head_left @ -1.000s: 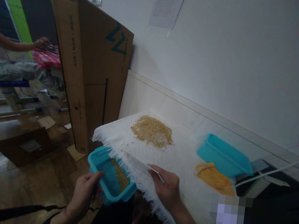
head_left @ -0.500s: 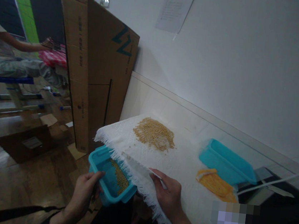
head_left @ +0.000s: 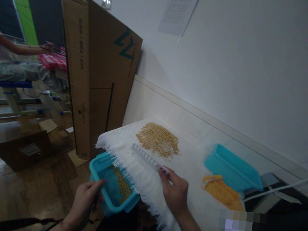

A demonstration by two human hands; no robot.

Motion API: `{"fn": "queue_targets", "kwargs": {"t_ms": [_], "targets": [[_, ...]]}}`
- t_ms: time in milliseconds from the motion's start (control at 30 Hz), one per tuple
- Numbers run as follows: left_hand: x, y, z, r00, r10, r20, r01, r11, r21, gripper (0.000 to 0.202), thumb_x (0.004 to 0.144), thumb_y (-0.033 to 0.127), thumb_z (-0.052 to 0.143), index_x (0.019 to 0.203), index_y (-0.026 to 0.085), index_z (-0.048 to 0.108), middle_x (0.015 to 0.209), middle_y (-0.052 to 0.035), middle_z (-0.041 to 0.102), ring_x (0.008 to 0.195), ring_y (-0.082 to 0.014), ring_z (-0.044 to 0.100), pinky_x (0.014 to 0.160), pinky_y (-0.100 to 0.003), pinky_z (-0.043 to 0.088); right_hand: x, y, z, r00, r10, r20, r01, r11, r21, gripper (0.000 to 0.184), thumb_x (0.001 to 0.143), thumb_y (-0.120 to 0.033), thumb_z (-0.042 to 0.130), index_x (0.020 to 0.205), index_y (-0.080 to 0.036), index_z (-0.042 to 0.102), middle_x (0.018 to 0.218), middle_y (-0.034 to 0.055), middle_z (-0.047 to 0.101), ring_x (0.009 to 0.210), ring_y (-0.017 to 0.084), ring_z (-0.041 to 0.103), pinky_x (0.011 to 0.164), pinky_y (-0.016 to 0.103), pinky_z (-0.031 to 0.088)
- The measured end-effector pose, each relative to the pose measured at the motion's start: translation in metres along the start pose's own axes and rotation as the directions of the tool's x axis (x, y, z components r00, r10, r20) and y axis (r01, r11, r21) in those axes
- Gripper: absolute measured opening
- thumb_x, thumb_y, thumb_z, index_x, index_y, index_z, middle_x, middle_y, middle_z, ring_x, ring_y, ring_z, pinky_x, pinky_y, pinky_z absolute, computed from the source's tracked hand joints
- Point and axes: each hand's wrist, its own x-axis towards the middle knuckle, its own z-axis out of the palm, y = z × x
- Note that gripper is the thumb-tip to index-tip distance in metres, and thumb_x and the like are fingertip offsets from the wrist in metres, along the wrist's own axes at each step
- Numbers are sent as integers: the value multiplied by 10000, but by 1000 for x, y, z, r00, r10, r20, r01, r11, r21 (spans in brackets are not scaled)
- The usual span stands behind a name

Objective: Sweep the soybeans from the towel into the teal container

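My left hand (head_left: pixel 87 196) grips the near left rim of a turquoise plastic tub (head_left: pixel 104 207), held below the table's fringed edge. Yellowish soybeans lie in the tub, mostly along its right side. In my right hand (head_left: pixel 174 190), pinched by one end, is a long pale strip (head_left: pixel 146 158) with a row of small notches or bumps; its exact kind is unclear. It hovers over or rests on the white cloth (head_left: pixel 123 136), on the near side of a spread heap of soybeans (head_left: pixel 157 137). A few stray beans lie around the heap.
Toward the right of the table are a second turquoise tub (head_left: pixel 234 169) and a yellow-orange cloth (head_left: pixel 222 190). A tall cardboard box (head_left: pixel 104 65) stands at the table's left end. Another person (head_left: pixel 8 52) sits far left; cardboard pieces (head_left: pixel 25 149) lie on the floor.
My right hand has raised the strip from the fringed edge and moved it away from me, toward the bean heap. My left hand keeps the tub in nearly the same place.
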Motion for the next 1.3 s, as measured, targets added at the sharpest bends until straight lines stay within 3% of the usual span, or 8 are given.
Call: {"fn": "queue_targets", "kwargs": {"t_ms": [200, 400, 767, 1300], "targets": [[1, -1, 0, 1000, -9, -20, 9, 1000, -18, 472, 663, 547, 624, 381, 192, 490, 256, 38, 430, 239, -84, 338, 288, -199, 228, 27, 20, 17, 1000, 14, -21, -16, 990, -139, 245, 903, -291, 526, 917, -138, 717, 788, 58, 745, 647, 156, 697, 606, 197, 497], [2, 1, 0, 1000, -27, -15, 26, 999, -36, 471, 676, 542, 625, 397, 185, 499, 248, 42, 425, 233, -72, 316, 289, -190, 200, 31, 26, 33, 1000, -25, 8, 26, 985, -171, 242, 909, -272, 513, 927, -140, 715, 786, 70, 744, 647, 158, 696, 619, 203, 493], [5, 2, 2, 1000, -13, -9, 13, 999, -34, 443, 679, 501, 627, 398, 188, 491, 269, 42, 444, 240, -72, 339, 290, -190, 213, 18, 19, 31, 996, -88, 18, 89, 995, -44, 204, 902, -250, 534, 947, -150, 706, 849, 68, 747, 722, 166, 709, 674, 216, 527], [8, 6, 3, 1000, 15, -9, -15, 1000, 15, 414, 702, 469, 589, 397, 206, 490, 264, 48, 427, 244, -79, 328, 278, -194, 221, 5, -2, 26, 975, -221, -28, 223, 971, 83, 123, 854, -154, 557, 853, -141, 679, 729, 53, 719, 647, 144, 685, 632, 212, 506]]}}
